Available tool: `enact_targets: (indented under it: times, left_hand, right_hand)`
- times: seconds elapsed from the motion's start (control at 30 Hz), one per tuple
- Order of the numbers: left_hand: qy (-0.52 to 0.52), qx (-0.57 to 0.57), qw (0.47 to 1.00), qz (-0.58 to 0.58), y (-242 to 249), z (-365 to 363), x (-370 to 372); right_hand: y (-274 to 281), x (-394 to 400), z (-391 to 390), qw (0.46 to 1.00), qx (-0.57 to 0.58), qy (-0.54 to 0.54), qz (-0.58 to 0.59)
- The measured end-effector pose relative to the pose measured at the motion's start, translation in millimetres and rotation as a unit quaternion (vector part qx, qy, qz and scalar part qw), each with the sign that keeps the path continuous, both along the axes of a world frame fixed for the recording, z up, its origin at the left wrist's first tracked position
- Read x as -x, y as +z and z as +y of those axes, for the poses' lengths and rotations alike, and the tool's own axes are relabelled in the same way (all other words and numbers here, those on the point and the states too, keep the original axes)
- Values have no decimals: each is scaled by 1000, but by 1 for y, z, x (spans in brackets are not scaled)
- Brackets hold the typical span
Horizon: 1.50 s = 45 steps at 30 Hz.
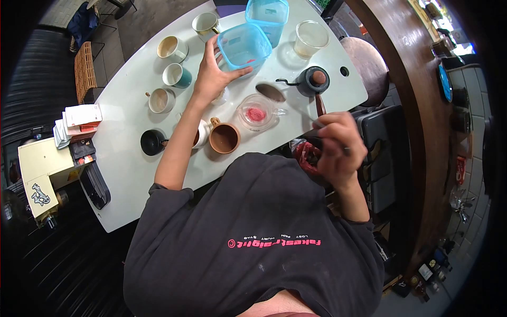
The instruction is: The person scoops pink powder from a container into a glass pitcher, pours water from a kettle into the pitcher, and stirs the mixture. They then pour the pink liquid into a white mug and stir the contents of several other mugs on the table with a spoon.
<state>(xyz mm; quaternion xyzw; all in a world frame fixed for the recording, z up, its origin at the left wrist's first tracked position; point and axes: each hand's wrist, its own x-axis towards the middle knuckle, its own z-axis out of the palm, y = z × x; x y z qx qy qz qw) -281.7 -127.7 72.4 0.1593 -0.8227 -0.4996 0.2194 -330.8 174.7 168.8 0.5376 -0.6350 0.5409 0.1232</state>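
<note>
The left hand (pixel 217 76), fingers spread wide, grips a squarish, see-through blue plastic tub (pixel 244 46) near a round glass cup (pixel 242 114) of pinkish-red stuff; the blurred right hand (pixel 340 143) curls its fingers round a spoon (pixel 270 93).

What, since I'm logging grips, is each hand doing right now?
Left hand: holding a blue container, thumb and fingers spread around it.
Right hand: blurred, closed on a spoon.

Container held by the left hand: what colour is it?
The container is translucent light blue; the head view, the only one, shows it.
</note>
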Motion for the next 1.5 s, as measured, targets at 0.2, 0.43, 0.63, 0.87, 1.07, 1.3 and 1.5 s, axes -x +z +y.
enact_targets:
  times: [0.2,0.43,0.63,0.87,1.07,1.3,1.5]
  left_hand:
    - [-39,-25,999,10,8,6,1]
    - [-84,59,994,-38,18,7,-1]
    - [-86,45,995,-17,27,8,-6]
    - [-81,156,984,-34,27,5,-3]
    - [-81,99,985,-117,27,3,0]
    - [-89,144,977,-127,21,-2,-6]
    - [-51,168,975,-135,32,6,-16]
  right_hand:
    - [6,26,-32,983,96,-130,-92]
    - [-21,55,-89,983,-67,-107,-135]
    - [-52,63,-110,979,-148,-78,-119]
    - [-61,62,-124,972,-180,-93,-123]
    - [-69,68,-125,982,-146,-99,-71]
    - [-70,67,-113,971,-169,-80,-151]
    - [-62,64,-109,967,-167,-66,-183]
